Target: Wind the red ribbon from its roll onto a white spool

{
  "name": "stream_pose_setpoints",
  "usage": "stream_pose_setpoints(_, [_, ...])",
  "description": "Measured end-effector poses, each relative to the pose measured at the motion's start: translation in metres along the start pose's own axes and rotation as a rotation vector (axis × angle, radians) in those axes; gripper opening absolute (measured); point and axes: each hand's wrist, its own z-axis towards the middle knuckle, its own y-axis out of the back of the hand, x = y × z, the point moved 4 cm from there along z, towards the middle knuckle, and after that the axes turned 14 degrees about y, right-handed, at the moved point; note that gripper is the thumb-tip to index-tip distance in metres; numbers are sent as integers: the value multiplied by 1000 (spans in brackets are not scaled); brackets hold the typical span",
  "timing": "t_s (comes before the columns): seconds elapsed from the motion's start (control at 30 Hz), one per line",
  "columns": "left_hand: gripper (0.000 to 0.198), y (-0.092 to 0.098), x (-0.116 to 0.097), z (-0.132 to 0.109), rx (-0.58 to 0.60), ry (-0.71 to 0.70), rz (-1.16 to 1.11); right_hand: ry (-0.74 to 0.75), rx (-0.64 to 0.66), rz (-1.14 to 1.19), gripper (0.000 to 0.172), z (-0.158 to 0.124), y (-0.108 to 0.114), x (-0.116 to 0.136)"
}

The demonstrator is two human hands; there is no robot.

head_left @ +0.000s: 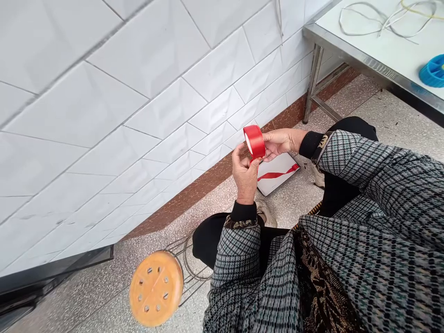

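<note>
I hold a roll of red tape (pixel 254 141) up in front of me with both hands. My right hand (pixel 279 141) grips the roll from the right side, fingers curled around it. My left hand (pixel 245 173) is just below the roll, thumb and fingers pinched at its lower edge where the loose end sits. Beneath my hands, a white flat box (pixel 277 173) lies on the floor with a strip of red tape (pixel 277 175) stuck across it.
A white tiled wall (pixel 138 92) runs along the left. A round wooden stool (pixel 156 287) with a wire frame stands at lower left. A metal table (pixel 378 51) at upper right carries white cables (pixel 378 21) and a blue round object (pixel 433 71). The floor is speckled stone.
</note>
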Motion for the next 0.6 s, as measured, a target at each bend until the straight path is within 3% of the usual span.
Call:
stream_pose_setpoints(0.3, [47,-2,-3,1,152,94,-81,35,47,-178,35,-8,-4,3])
stream_pose_setpoints(0.43, [55,-1,1,4,248,141,-170,229,37,-348,28,-7,-2,12])
stream_pose_setpoints(0.6, [67,0,-2,5,317,182,-236,432,8,-435,32,-4,0,19])
